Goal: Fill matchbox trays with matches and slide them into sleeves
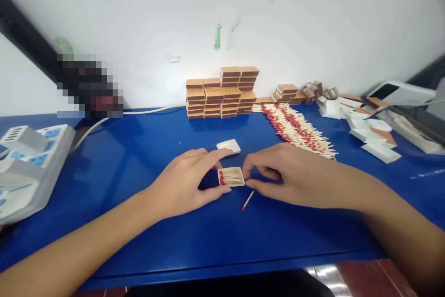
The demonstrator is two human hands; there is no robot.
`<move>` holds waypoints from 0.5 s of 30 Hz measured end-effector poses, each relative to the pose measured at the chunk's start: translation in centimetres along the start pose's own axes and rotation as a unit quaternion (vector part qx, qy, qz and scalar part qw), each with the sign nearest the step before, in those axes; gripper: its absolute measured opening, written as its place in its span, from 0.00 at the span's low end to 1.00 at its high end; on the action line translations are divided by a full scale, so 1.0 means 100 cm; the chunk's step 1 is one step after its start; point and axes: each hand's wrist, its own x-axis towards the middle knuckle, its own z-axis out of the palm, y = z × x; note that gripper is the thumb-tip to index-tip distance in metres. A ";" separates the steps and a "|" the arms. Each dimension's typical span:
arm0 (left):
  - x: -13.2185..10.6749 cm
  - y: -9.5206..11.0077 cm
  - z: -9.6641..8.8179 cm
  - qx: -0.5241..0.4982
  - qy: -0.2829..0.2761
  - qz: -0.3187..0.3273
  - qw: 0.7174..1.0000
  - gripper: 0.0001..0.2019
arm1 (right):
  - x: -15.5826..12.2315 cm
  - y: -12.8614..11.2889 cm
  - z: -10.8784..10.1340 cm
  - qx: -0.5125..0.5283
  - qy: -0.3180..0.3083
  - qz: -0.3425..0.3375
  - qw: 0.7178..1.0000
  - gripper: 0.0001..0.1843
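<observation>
A small white matchbox tray (242, 183) sits on the blue table, filled with red-tipped matches (231, 176). My left hand (189, 181) holds its left end between thumb and fingers, the index finger reaching over toward a white piece of box (228, 146) just behind. At the tray's right end, my right hand (285, 176) is closed, with its curled fingers and thumb against the edge. One loose match (248, 200) lies in front of the tray, near my right thumb, its red head toward me.
Stacked matchboxes (222, 97) stand against the wall. Right of them spreads a large pile of matches (295, 125). White box trays (368, 132) are scattered farther right, near a white device (403, 95). A power strip (52, 167) with plugs lies at left, its white cable running along the wall.
</observation>
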 end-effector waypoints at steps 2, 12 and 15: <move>-0.001 -0.001 -0.001 0.008 0.004 0.000 1.000 0.31 | -0.003 0.001 -0.001 0.034 -0.058 -0.004 0.998 0.05; -0.005 -0.001 -0.005 0.031 0.003 -0.005 1.000 0.30 | -0.029 0.049 -0.028 0.001 -0.029 0.149 0.988 0.15; -0.006 -0.002 -0.005 0.029 0.000 -0.006 1.000 0.29 | -0.048 0.085 -0.040 -0.053 -0.037 0.237 0.969 0.15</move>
